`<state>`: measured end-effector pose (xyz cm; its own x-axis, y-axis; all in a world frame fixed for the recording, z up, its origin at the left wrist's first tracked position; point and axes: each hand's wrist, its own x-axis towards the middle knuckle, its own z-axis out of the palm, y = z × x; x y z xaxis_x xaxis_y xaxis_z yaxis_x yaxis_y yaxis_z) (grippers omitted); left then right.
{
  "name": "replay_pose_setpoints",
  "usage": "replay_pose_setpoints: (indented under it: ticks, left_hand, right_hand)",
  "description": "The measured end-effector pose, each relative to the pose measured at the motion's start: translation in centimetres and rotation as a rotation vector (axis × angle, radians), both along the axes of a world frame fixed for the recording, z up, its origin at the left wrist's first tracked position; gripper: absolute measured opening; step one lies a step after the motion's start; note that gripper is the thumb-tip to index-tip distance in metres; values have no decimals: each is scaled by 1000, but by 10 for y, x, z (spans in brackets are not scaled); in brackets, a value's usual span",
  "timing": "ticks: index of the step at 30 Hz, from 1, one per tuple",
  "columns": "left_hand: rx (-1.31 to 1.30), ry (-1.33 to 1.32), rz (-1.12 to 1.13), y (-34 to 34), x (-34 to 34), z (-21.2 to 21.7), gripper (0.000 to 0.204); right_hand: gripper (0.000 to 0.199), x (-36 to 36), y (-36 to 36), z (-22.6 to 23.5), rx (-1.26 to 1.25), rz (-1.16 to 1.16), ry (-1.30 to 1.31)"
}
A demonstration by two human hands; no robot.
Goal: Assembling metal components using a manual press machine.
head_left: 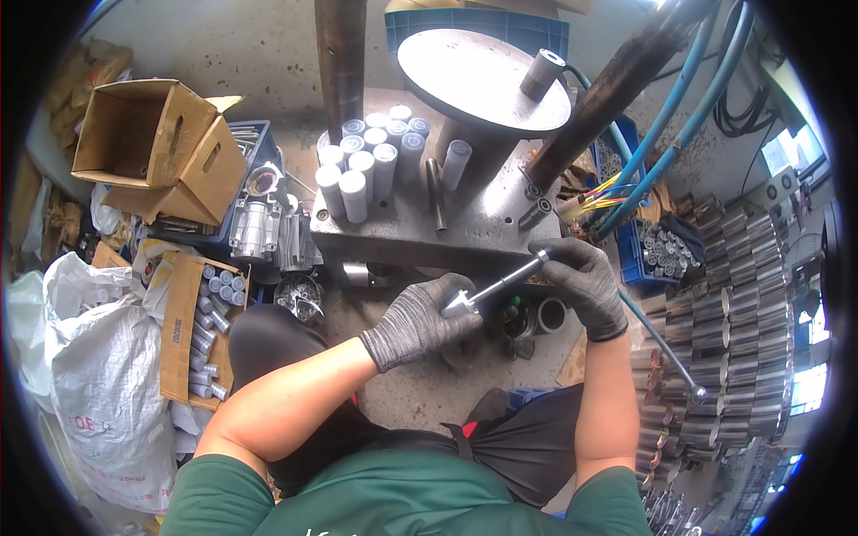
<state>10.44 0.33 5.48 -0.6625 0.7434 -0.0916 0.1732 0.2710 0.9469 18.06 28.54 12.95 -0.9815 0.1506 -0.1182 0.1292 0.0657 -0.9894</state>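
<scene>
Both my hands wear grey gloves and hold a slim shiny metal rod (506, 281) slantwise in front of the machine's bed. My left hand (418, 320) is closed round its lower left end, where a wider pale metal piece shows at the fingers. At the upper right end, the fingers of my right hand (583, 279) pinch the tip, which has a small collar. Beyond them, several grey cylinders with pale tops (354, 196) stand upright on the metal machine bed (393, 234). One more cylinder (457, 164) stands apart to their right, near a short bent metal bar (436, 193).
A round metal plate (465, 76) and thick columns (341, 62) rise from the machine. At left are cardboard boxes (125, 134), a carton of cylinders (179, 344) and a white sack (103, 384). Stacked metal tubes (733, 330) and a ball-ended lever (666, 344) are at right.
</scene>
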Motion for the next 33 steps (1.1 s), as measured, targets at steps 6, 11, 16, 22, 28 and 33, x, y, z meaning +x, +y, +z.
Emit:
replay_pose_setpoints:
  ticks: [6,11,16,22,28,33]
  left_hand:
    - [60,140,-91,-4,-2,3,60]
    - [50,167,-177,-7,-9,4,62]
    - [51,233,-230,-11,-13,2,64]
    - [68,135,-265,-14,-14,2,65]
    - [77,89,-303,-14,-8,-1,66]
    - [116,82,-276,-14,-5,-5,63]
  right_hand:
    - [37,13,7,13,106,55,27]
    - [38,19,15,14,69,153,38]
    - [38,28,18,12,104,196,16]
    - [39,31,9,5,142,227,85]
    - [55,30,-8,-18,148,275,118]
    - [81,30,-16,-26,18,193,116]
